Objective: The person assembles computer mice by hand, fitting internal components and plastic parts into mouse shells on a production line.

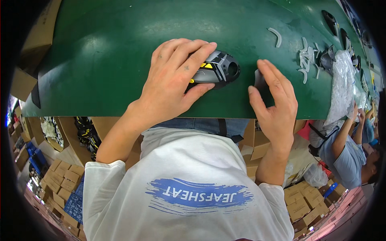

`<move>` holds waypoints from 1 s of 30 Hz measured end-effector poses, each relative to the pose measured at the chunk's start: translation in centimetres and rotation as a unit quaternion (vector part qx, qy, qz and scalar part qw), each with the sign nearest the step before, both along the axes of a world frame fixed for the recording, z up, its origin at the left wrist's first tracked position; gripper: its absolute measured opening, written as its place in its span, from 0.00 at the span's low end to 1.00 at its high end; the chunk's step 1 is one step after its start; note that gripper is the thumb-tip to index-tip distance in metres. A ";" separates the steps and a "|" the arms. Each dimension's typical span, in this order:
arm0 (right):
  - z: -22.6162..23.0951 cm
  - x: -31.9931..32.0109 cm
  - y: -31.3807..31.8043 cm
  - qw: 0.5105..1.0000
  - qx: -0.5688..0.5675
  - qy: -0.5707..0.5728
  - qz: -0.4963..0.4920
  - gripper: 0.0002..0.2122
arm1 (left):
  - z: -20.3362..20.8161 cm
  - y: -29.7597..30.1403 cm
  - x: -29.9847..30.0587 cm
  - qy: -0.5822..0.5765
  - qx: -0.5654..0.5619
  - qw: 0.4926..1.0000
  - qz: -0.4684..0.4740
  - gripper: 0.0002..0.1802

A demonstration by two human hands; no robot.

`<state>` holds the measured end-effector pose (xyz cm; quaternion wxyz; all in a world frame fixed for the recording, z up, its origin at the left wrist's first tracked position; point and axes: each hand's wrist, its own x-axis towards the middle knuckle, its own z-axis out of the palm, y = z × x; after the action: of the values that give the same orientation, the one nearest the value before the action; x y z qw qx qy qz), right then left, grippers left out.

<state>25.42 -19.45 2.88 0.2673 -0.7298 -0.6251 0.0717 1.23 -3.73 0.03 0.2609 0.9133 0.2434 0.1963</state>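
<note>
My left hand [171,74] is wrapped over a rounded grey and black plastic housing [220,66] with yellow accents, on the green table. The housing's right end has a round dark hole, and much of its left part is hidden under my fingers. To the right, apart from the housing, my right hand [277,96] is curled with the thumb below and the fingers above. A small smooth grey piece [259,79] shows between thumb and fingers; its kind cannot be made out, as the palm hides most of it.
Several curved translucent strips [307,56] lie on the green table [120,24] at the right. Beyond them are a dark plastic part [327,59], clear plastic bags [341,80] and more black housings [330,21]. Cardboard boxes [40,36] stand at the left edge. A co-worker [341,156] is at the right.
</note>
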 end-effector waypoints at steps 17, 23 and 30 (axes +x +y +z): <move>0.0 1.3 5.5 0.971 -0.003 -0.042 0.235 0.30 | -0.6 0.0 -0.3 -0.052 -0.017 0.998 -0.009 0.46; -0.5 -0.9 3.8 0.967 0.005 -0.201 0.157 0.31 | -0.7 0.4 -0.1 -0.054 0.000 0.998 -0.015 0.47; -0.2 -0.2 3.3 0.960 -0.023 -0.233 0.154 0.32 | -0.6 0.5 -0.6 -0.015 0.028 0.999 0.035 0.51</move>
<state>25.24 -16.16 2.72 0.0833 -0.6267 -0.7734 -0.0458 0.58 -3.24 -0.53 0.2320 0.9081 0.2654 0.2259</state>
